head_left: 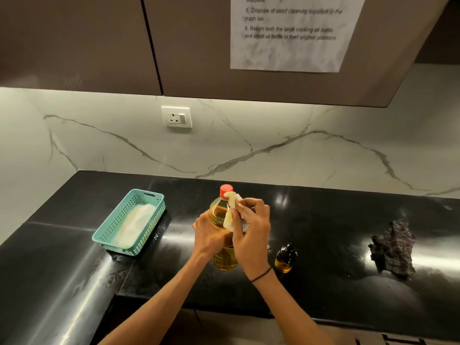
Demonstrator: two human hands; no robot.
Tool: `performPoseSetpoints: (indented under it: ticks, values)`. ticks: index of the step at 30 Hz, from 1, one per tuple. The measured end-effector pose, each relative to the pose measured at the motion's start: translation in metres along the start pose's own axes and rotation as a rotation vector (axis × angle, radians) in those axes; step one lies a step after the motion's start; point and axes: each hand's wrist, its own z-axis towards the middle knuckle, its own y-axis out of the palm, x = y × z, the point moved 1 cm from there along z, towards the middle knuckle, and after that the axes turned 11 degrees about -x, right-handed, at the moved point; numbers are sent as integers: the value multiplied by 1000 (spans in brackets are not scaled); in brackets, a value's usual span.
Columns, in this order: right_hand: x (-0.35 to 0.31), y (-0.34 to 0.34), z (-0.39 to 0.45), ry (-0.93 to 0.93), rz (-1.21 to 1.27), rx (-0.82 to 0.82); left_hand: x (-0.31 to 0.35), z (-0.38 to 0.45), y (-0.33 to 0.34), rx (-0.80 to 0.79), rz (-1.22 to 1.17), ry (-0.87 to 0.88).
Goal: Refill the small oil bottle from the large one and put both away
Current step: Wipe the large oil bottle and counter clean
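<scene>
A: The tall clear plastic bottle of yellow oil with the red cap stands on the glossy black worktop. The left hand is wrapped around its middle; the right hand pinches a folded white tissue against the shoulder.

B: What may go wrong?

A: I think an oily wall could slip in the grip. The small dark bottle with amber oil stands just beside the right wrist; an elbow swing may topple it.
</scene>
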Motion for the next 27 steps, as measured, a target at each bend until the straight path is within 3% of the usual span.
performPoseSetpoints:
  ticks: [4,9,13,15,18,21,24,27]
  values:
    - [12,-12,25,79,27,-48,1,-1,-2,-113,74,21]
    - [-5,-26,41,396,615,-580,17,0,-15,-430,-152,-38]
    - [-7,-46,42,346,623,-719,19,4,-17,-551,-327,-2]
    - [-4,-48,33,222,511,-728,21,2,-18,-508,-372,10]
    - [4,-38,15,-2,38,-680,24,1,-18,-425,-297,34]
    - [2,-24,12,-42,-309,-475,16,2,-10,-253,-162,-3]
    - [-2,-12,18,47,-292,-344,6,5,7,23,-10,-89]
    - [-4,-9,33,169,-27,-226,25,5,19,218,306,-42]
